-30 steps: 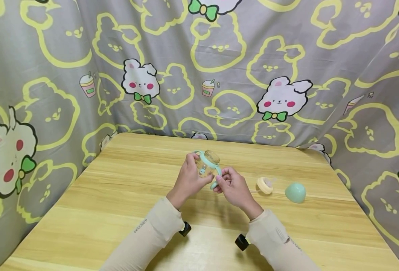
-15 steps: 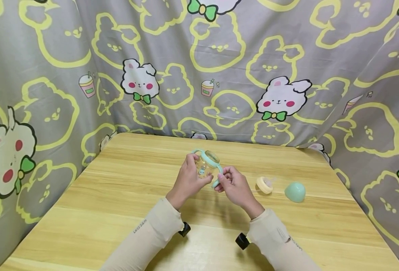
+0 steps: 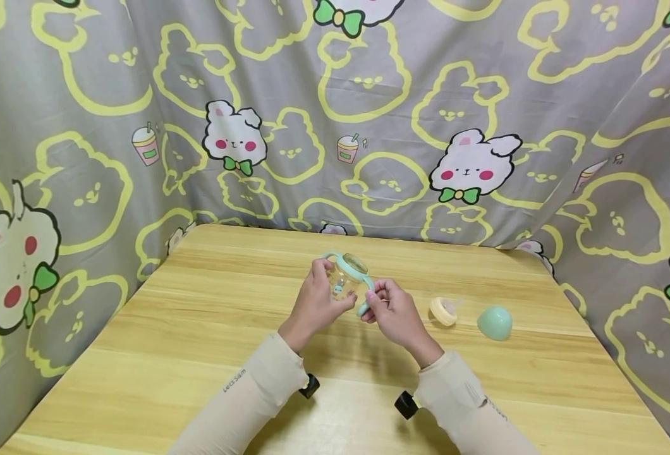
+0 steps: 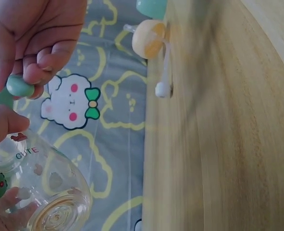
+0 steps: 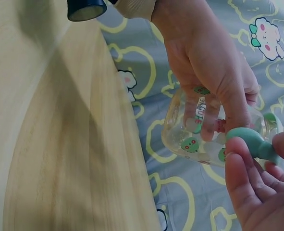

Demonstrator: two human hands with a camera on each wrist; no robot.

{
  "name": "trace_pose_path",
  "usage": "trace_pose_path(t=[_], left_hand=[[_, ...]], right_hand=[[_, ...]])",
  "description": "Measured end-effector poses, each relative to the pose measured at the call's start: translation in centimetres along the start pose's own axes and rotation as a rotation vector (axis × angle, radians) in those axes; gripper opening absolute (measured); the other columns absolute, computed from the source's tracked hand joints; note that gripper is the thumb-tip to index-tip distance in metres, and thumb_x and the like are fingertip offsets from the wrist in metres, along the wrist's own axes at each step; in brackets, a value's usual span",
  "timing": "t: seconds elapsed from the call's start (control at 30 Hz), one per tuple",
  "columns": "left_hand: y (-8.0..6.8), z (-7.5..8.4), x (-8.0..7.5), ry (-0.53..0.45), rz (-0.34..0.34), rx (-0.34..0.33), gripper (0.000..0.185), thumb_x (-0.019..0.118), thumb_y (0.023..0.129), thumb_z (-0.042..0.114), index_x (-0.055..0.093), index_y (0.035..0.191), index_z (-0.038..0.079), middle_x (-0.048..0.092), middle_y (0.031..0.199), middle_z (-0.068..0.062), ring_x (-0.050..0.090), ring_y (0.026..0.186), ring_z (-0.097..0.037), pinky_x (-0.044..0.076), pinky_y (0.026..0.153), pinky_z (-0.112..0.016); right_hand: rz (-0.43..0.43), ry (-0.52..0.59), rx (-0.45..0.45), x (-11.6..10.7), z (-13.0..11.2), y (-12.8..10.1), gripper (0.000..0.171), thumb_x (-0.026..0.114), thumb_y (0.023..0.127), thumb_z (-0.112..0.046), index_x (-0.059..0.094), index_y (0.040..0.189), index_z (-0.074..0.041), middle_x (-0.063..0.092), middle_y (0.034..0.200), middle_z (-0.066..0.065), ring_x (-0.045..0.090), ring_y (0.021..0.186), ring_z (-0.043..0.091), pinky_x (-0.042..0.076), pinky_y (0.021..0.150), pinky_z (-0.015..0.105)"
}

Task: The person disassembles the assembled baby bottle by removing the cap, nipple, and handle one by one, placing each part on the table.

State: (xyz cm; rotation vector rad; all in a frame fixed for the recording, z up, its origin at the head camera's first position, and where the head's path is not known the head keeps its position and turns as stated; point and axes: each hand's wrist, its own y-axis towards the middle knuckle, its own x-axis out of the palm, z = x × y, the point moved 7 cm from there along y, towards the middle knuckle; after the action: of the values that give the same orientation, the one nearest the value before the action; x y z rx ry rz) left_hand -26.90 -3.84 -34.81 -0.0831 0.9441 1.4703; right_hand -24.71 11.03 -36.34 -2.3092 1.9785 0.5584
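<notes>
A small clear baby bottle (image 3: 343,281) with cartoon prints and a mint green handle ring (image 3: 351,265) is held tilted above the wooden table (image 3: 198,328). My left hand (image 3: 319,297) grips the bottle's clear body (image 5: 199,130), also seen in the left wrist view (image 4: 41,192). My right hand (image 3: 389,309) pinches the end of one mint green handle (image 3: 362,308), which shows between its fingertips (image 5: 250,142) and in the left wrist view (image 4: 17,86). The bottle's mouth is uncovered.
A cream-coloured cap piece with a thin straw (image 3: 444,309) lies on the table right of my hands, also in the left wrist view (image 4: 151,38). A mint green dome cap (image 3: 494,322) sits further right. Printed grey cloth (image 3: 369,114) walls the table on three sides.
My right hand's fingers have shifted slightly up along the handle toward the bottle. The bottle and left hand have barely moved.
</notes>
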Motion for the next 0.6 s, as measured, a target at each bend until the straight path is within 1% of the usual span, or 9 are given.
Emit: trace_pose_path(t=[0.03, 0.13, 0.27, 0.4, 0.6], left_hand=[[-0.01, -0.03, 0.03, 0.001, 0.000, -0.004, 0.063, 0.082, 0.073, 0.017, 0.037, 0.114, 0.001, 0.050, 0.100, -0.015, 0.055, 0.086, -0.027, 0.050, 0.073, -0.036], [-0.05, -0.06, 0.10, -0.005, 0.002, -0.013, 0.063, 0.082, 0.073, 0.017, 0.037, 0.114, 0.001, 0.050, 0.100, -0.015, 0.055, 0.087, -0.027, 0.049, 0.074, -0.037], [-0.10, -0.07, 0.14, -0.015, 0.004, -0.020, 0.063, 0.082, 0.074, 0.018, 0.036, 0.114, 0.001, 0.050, 0.100, -0.016, 0.054, 0.088, -0.028, 0.049, 0.075, -0.039], [-0.14, -0.14, 0.13, -0.023, 0.000, -0.023, 0.063, 0.082, 0.074, 0.018, 0.036, 0.114, 0.001, 0.051, 0.101, -0.018, 0.055, 0.087, -0.029, 0.050, 0.073, -0.038], [-0.07, -0.15, 0.13, -0.028, -0.008, -0.018, 0.064, 0.081, 0.073, 0.018, 0.035, 0.114, 0.002, 0.050, 0.101, -0.017, 0.055, 0.085, -0.027, 0.050, 0.070, -0.035]], right_hand=[[0.005, 0.003, 0.001, 0.06, 0.63, 0.22, 0.014, 0.048, 0.101, -0.008, 0.050, 0.106, 0.005, 0.062, 0.082, 0.012, 0.066, 0.071, 0.032, 0.055, 0.066, 0.042], [0.010, 0.010, 0.000, 0.17, 0.66, 0.20, 0.012, 0.048, 0.101, -0.008, 0.049, 0.104, 0.003, 0.062, 0.081, 0.012, 0.067, 0.071, 0.033, 0.055, 0.064, 0.037], [0.005, -0.002, -0.017, 0.08, 0.44, 0.13, 0.011, 0.048, 0.101, -0.008, 0.050, 0.103, 0.002, 0.062, 0.081, 0.012, 0.067, 0.069, 0.027, 0.055, 0.062, 0.031], [0.004, -0.037, -0.032, -0.16, 0.29, 0.17, 0.011, 0.048, 0.101, -0.009, 0.051, 0.103, 0.001, 0.061, 0.080, 0.011, 0.066, 0.067, 0.023, 0.054, 0.062, 0.031], [0.000, -0.051, -0.041, -0.37, 0.14, 0.17, 0.010, 0.048, 0.101, -0.009, 0.052, 0.103, 0.000, 0.061, 0.079, 0.010, 0.065, 0.066, 0.023, 0.054, 0.061, 0.032]])
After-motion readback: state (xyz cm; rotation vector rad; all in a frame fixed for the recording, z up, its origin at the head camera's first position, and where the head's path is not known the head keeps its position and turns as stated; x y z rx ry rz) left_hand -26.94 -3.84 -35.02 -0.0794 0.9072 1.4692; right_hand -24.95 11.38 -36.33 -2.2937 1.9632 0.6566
